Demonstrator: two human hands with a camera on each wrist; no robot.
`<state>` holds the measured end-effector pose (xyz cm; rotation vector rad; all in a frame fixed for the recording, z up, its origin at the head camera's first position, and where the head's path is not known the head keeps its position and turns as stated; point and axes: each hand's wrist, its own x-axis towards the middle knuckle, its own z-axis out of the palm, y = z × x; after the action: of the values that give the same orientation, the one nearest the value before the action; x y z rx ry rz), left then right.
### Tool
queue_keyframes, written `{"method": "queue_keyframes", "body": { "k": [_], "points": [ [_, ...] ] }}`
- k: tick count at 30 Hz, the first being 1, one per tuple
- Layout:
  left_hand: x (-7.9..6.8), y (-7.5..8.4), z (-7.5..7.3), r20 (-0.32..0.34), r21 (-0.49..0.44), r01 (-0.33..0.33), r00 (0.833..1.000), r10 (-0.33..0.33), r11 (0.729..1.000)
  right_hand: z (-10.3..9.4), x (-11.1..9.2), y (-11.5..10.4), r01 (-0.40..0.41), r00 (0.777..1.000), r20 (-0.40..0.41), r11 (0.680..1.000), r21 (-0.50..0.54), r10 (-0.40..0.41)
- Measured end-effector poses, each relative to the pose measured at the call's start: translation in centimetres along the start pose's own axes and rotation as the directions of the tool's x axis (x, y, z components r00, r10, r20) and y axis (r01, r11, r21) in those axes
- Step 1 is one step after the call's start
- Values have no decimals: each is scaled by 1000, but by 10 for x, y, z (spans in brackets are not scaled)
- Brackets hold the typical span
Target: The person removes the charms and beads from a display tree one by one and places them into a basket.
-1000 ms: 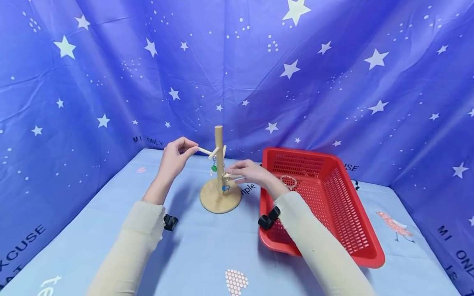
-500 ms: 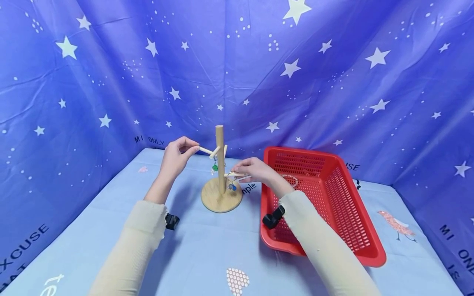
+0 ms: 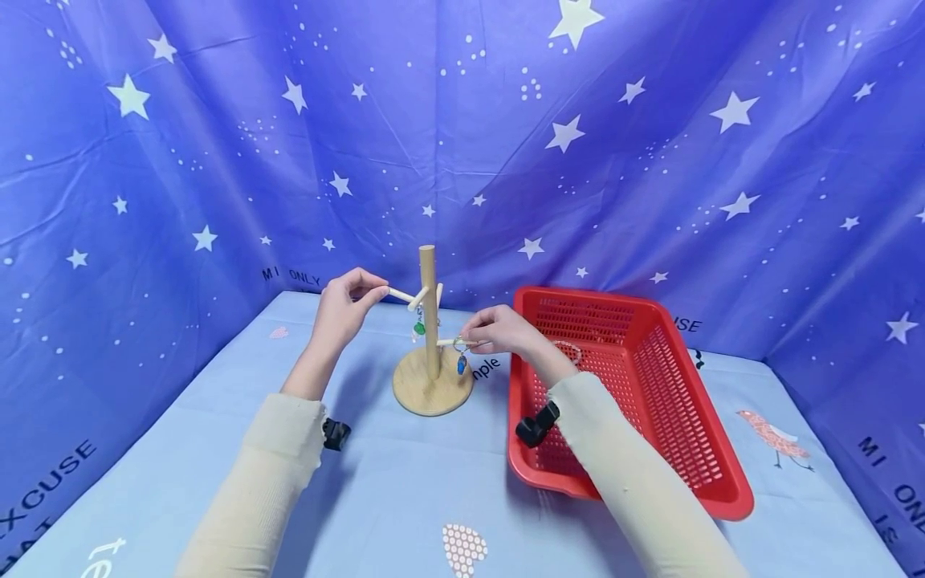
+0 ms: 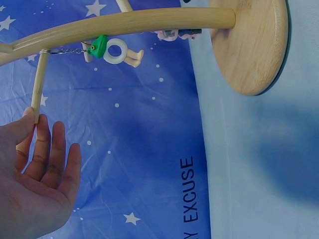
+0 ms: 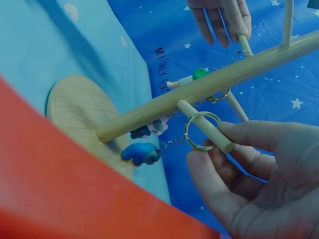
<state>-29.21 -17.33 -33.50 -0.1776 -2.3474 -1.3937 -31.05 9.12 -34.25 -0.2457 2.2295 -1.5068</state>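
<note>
A wooden peg stand (image 3: 429,269) with a round base rises from the cloth. My left hand (image 3: 341,309) pinches the tip of its upper left peg (image 4: 39,84) between thumb and fingers. On that peg, close to the post, hangs a keychain with a green charm (image 4: 98,47). At the lower right peg (image 5: 217,137), my right hand (image 3: 499,331) holds the metal ring of a keychain with a blue figure charm (image 5: 142,153). The ring (image 5: 188,124) encircles the peg near its free end, and the charm dangles below. Behind the post hang pinkish and dark charms (image 5: 158,126), partly hidden.
A red perforated basket (image 3: 516,385) stands right of the stand, under my right forearm. In it lies a beaded bracelet (image 3: 574,352). Light blue printed cloth (image 3: 390,498) covers the table, and a starry blue curtain (image 3: 405,128) closes off the back and sides.
My right hand has moved rightward along the lower peg, drawing the ring from beside the post toward the peg's free end. The left hand keeps its place on the upper peg.
</note>
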Motion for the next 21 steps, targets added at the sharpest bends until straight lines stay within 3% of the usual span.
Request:
{"method": "queue_keyframes", "body": {
  "k": [21],
  "points": [
    [0, 1, 0, 2, -11, -10, 1000, 10, 1000, -22, -13, 7, 56, 998, -15, 998, 33, -56]
  ]
}}
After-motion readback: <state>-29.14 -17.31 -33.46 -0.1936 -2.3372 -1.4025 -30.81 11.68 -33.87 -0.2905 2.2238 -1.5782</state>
